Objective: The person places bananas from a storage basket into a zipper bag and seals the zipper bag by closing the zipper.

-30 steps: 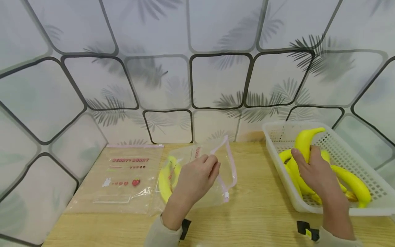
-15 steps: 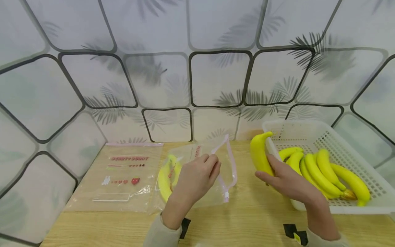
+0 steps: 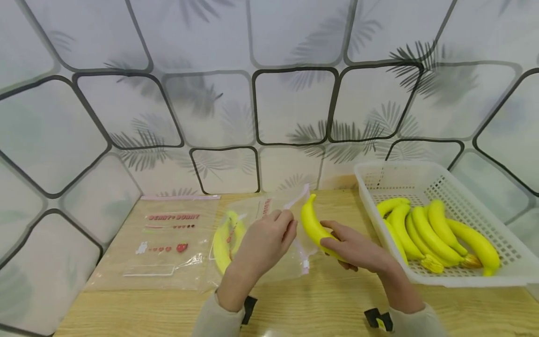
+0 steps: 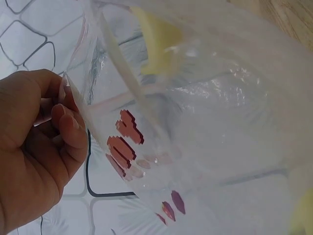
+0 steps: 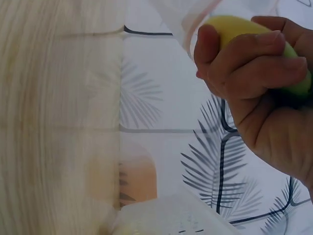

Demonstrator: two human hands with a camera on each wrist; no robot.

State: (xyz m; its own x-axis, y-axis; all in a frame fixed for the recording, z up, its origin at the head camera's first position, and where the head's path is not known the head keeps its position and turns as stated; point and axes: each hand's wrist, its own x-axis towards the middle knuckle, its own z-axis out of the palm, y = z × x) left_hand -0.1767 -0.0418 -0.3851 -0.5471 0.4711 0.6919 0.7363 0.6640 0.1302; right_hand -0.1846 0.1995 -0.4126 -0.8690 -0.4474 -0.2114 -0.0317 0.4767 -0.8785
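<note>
My left hand (image 3: 264,243) pinches the upper edge of a clear zip bag (image 4: 220,132) with red print, holding its pink-trimmed mouth apart toward the right. Inside that bag lie yellow bananas (image 3: 221,245), partly covered by my left hand in the head view. My right hand (image 3: 358,248) grips a single banana (image 3: 312,223) near its lower end, the stem pointing up and away. In the head view this banana is right at the bag's mouth; whether it touches the film I cannot tell. The right wrist view shows my fingers curled round the banana (image 5: 232,27).
A second clear zip bag (image 3: 147,234), printed with red lettering, lies flat on the wooden table (image 3: 328,309) at the left. At the right stands a white perforated basket (image 3: 497,281) with several bananas (image 3: 438,234) in it. A patterned wall covering (image 3: 294,107) rises behind the table.
My right hand has lifted one banana out of the basket and carried it left to the bag's mouth. My left hand keeps its hold on the bag almost unmoved.
</note>
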